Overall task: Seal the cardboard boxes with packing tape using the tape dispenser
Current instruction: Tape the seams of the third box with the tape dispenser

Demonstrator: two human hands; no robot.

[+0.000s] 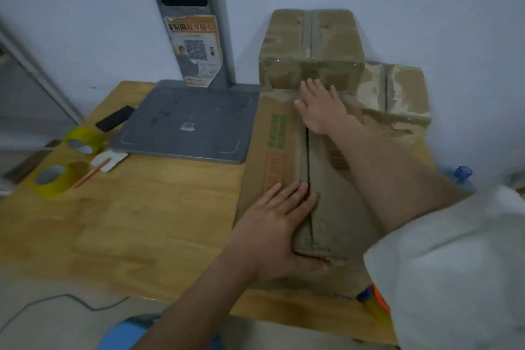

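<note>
A long cardboard box [272,150] lies on the wooden table [127,221], a strip of tape running down its centre seam. My left hand [272,224] presses flat on the near end of the box, fingers straight, thumb against the front edge. My right hand [321,105] lies flat on the far end of the seam with fingers spread. A taped box [312,48] is stacked behind it and another taped box [397,88] sits to the right. The tape dispenser [375,304], orange and blue, peeks out at the table's near right edge, mostly hidden by my sleeve.
Two yellowish tape rolls [56,176] [82,140] sit at the table's left, beside a pencil on a paper slip [109,160] and a black remote [115,118]. A grey scale platform [187,125] with an upright post stands at the back. A blue stool [127,332] is below.
</note>
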